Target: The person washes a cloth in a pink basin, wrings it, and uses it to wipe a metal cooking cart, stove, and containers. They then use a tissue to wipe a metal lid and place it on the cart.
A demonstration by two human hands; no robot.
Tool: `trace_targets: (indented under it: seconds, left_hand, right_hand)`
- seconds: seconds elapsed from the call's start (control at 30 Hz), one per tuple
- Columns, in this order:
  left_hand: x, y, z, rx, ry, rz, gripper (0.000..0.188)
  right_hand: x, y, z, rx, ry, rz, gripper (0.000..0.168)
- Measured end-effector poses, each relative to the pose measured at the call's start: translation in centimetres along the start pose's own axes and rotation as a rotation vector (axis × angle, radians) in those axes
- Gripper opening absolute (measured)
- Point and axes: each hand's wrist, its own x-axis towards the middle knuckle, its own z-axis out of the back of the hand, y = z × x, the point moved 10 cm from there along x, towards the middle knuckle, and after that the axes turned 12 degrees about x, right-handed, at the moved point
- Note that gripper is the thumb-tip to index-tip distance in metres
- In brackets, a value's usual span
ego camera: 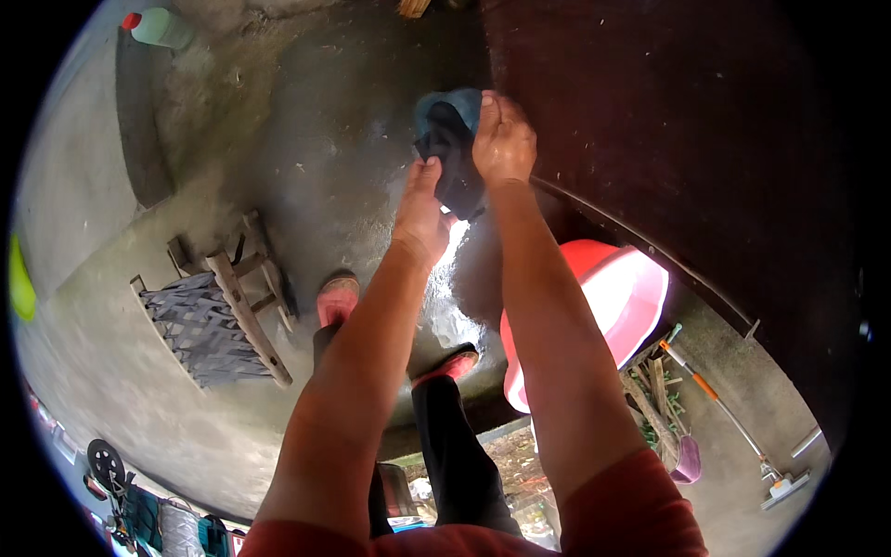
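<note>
A dark cloth with a blue-grey part at its far end hangs between my two hands, above the wet concrete floor. My left hand grips its near left side, thumb on top. On the far right side, my right hand holds the blue-grey part by its edge, with the fingers mostly hidden behind. Both arms reach straight out, and the right hand looks wet. What the cloth is exactly, I cannot tell.
Right of my feet stands a pink plastic basin, partly behind my right arm. A wooden stool with a woven strap seat lies to the left. A dark red surface fills the upper right. A squeegee mop, firewood and a capped bottle are farther out.
</note>
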Motion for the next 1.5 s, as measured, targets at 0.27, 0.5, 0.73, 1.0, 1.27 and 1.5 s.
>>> trace_targets:
  seconds: [0.27, 0.5, 0.73, 1.0, 1.27, 1.5]
  left_hand:
    - [-6.1, -3.7, 0.6, -0.283, 0.118, -0.070, 0.045]
    - [-10.9, -3.2, 1.5, -0.182, 0.017, -0.035, 0.046]
    - [-13.4, -7.4, 1.4, 0.807, -0.218, -0.647, 0.030]
    - [-10.8, -6.4, 3.5, 0.754, -0.322, -0.507, 0.028]
    - [-8.3, -5.1, 5.5, 0.679, -0.371, -0.309, 0.029]
    - [-8.0, -6.0, 6.2, 0.804, -0.349, -0.390, 0.039]
  right_hand:
    - [-4.8, -1.7, 3.0, 0.562, -0.165, -0.303, 0.051]
    - [-18.0, 2.1, -3.1, 1.970, 0.141, -1.016, 0.057]
    - [-16.1, 4.5, -2.2, 1.626, 0.044, -0.850, 0.042]
    - [-21.2, 6.8, -2.0, 1.462, 0.106, -0.982, 0.042]
    - [-19.1, 7.2, 0.1, 1.049, 0.110, -0.776, 0.046]
    - [-20.1, 6.8, -2.1, 1.286, 0.261, -0.817, 0.043]
